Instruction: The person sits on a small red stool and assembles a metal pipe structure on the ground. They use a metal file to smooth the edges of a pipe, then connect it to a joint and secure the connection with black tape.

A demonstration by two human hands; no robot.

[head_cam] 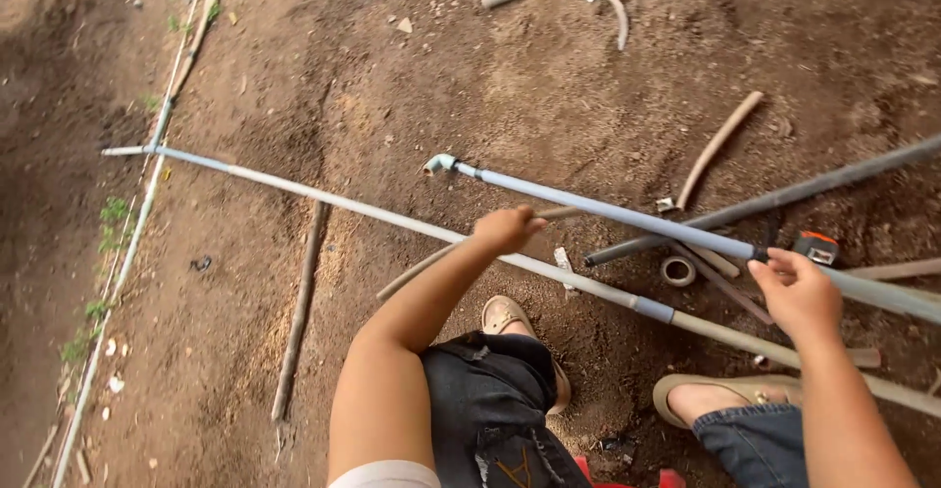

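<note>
Grey pipe (608, 212) with elbow fitting (439, 164) at its 10 o'clock end, slanting above the dirt | left hand (507, 228) fist closed over it mid-length | right hand (799, 292) fingers curled on it (4 o'clock end) | longer pipe (392, 219) lying below, tape roll (677, 270) between

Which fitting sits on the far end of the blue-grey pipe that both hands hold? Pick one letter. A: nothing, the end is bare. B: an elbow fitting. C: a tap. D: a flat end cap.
B: the blue-grey pipe, held by the left hand and the right hand, ends in a bent elbow fitting above the dirt.
</note>
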